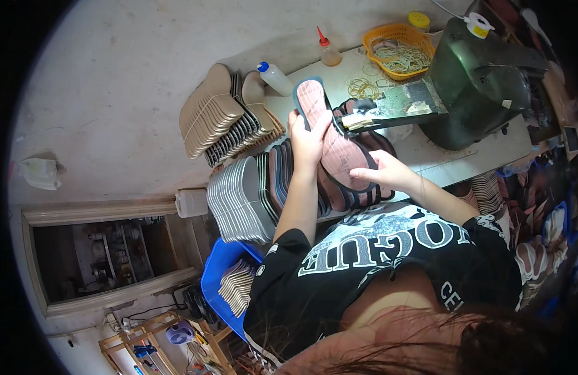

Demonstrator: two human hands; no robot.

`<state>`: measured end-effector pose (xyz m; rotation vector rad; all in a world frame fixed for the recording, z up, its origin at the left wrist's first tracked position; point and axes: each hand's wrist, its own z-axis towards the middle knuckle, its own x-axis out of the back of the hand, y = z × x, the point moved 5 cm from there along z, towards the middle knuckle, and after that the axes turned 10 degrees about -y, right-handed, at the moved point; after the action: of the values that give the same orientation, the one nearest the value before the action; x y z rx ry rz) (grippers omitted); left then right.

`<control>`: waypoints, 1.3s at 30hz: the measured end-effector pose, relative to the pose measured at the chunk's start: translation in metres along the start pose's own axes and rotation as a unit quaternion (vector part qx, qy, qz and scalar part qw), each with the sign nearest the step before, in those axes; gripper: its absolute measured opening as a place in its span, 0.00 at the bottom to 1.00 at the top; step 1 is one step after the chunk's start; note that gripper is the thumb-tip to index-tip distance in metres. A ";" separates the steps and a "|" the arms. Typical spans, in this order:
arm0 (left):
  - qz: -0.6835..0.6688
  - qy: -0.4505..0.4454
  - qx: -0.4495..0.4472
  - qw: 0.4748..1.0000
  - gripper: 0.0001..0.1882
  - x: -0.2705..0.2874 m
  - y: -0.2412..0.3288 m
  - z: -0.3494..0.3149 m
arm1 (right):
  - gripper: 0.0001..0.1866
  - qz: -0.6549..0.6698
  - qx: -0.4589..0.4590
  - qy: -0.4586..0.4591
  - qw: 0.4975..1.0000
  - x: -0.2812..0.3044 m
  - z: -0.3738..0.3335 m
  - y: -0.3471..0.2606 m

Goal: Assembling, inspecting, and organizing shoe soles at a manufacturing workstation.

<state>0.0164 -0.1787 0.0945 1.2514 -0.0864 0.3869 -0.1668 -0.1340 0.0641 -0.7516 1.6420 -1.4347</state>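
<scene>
A shoe insole [346, 153] with a pinkish face and a dark rim is held tilted in front of my chest. My left hand [309, 139] grips its narrow middle, thumb across the pink face and fingers behind. Near the wide end, my right hand [389, 174] has its thumb on the face, with the other fingers partly hidden at the edge. The insole's inner side lies close to the lit, narrow end of a dark green machine [408, 105]; I cannot tell whether they touch. Rows of dark-edged insoles [281, 178] lie beneath my arms.
Tan insoles [204, 122] and grey insoles [234, 199] stand bundled at the left. Along the back are a blue-capped bottle [276, 80], a red-tipped bottle [329, 53] and an orange basket [398, 53] of elastic bands. A blue bin [214, 275] with striped pieces stands at lower left.
</scene>
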 end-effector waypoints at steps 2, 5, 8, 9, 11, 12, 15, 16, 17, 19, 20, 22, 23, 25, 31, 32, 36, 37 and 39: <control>0.003 -0.019 0.058 0.998 0.22 -0.009 -0.018 0.013 | 0.16 0.059 0.013 0.024 0.998 0.000 -0.003 -0.002; 0.182 0.018 0.023 0.983 0.25 -0.024 -0.023 0.020 | 0.16 0.098 0.014 0.072 0.993 0.009 -0.007 -0.004; 0.094 0.003 0.062 0.994 0.22 -0.029 -0.040 0.026 | 0.16 0.139 0.021 0.095 0.985 0.007 -0.013 -0.011; 0.093 0.006 0.075 0.993 0.21 -0.030 -0.042 0.030 | 0.16 0.141 0.020 0.098 0.985 0.006 -0.014 -0.013; 0.131 0.014 0.058 0.990 0.20 -0.034 -0.040 0.032 | 0.17 0.145 0.038 0.119 0.981 0.007 -0.016 -0.017; 0.172 0.026 0.040 0.984 0.19 -0.034 -0.034 0.033 | 0.17 0.149 0.036 0.117 0.981 0.007 -0.015 -0.014; 0.202 -0.015 0.092 0.975 0.24 -0.041 -0.010 0.039 | 0.17 0.177 0.055 0.141 0.973 0.013 -0.017 -0.011; 0.279 -0.009 0.103 0.955 0.27 -0.040 -0.004 0.038 | 0.16 0.192 0.025 0.112 0.975 0.010 -0.016 -0.007; 0.281 -0.009 0.107 0.954 0.27 -0.039 -0.001 0.039 | 0.15 0.207 -0.006 0.082 0.975 0.007 -0.016 -0.004; 0.341 -0.025 0.093 0.935 0.29 -0.039 0.005 0.046 | 0.14 0.240 -0.037 0.084 0.966 0.001 -0.014 -0.001; 0.342 -0.028 0.095 0.935 0.29 -0.039 0.008 0.049 | 0.14 0.244 -0.034 0.092 0.965 0.001 -0.012 0.001; 0.267 -0.105 0.194 0.938 0.36 -0.039 0.001 0.052 | 0.14 0.241 -0.019 0.091 0.966 0.000 -0.008 -0.002; 0.244 -0.128 0.221 0.936 0.40 -0.036 -0.023 0.058 | 0.15 0.234 -0.003 0.090 0.968 0.000 -0.006 -0.004; 0.270 -0.141 0.215 0.928 0.41 -0.032 -0.018 0.063 | 0.15 0.261 -0.006 0.111 0.959 -0.001 0.000 -0.002; 0.213 -0.183 0.047 0.959 0.42 -0.022 -0.015 0.085 | 0.15 0.287 0.002 0.128 0.949 0.005 0.016 -0.010; 0.127 -0.322 0.074 0.935 0.42 -0.016 -0.032 0.090 | 0.15 0.290 0.004 0.122 0.949 0.005 0.021 -0.009; 0.245 -0.555 -0.023 0.794 0.30 -0.034 -0.003 0.100 | 0.16 0.271 0.019 0.157 0.950 0.017 0.027 -0.009; 0.246 -0.559 -0.022 0.792 0.30 -0.034 0.001 0.104 | 0.16 0.268 0.022 0.164 0.949 0.018 0.028 -0.010; 0.288 -0.614 0.038 0.734 0.29 -0.034 0.002 0.109 | 0.18 0.243 0.027 0.171 0.955 0.020 0.030 -0.008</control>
<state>-0.0002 -0.2883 0.1213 1.3539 -1.6486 0.0106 -0.1517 -0.1672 0.0669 -0.0459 1.8723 -1.2834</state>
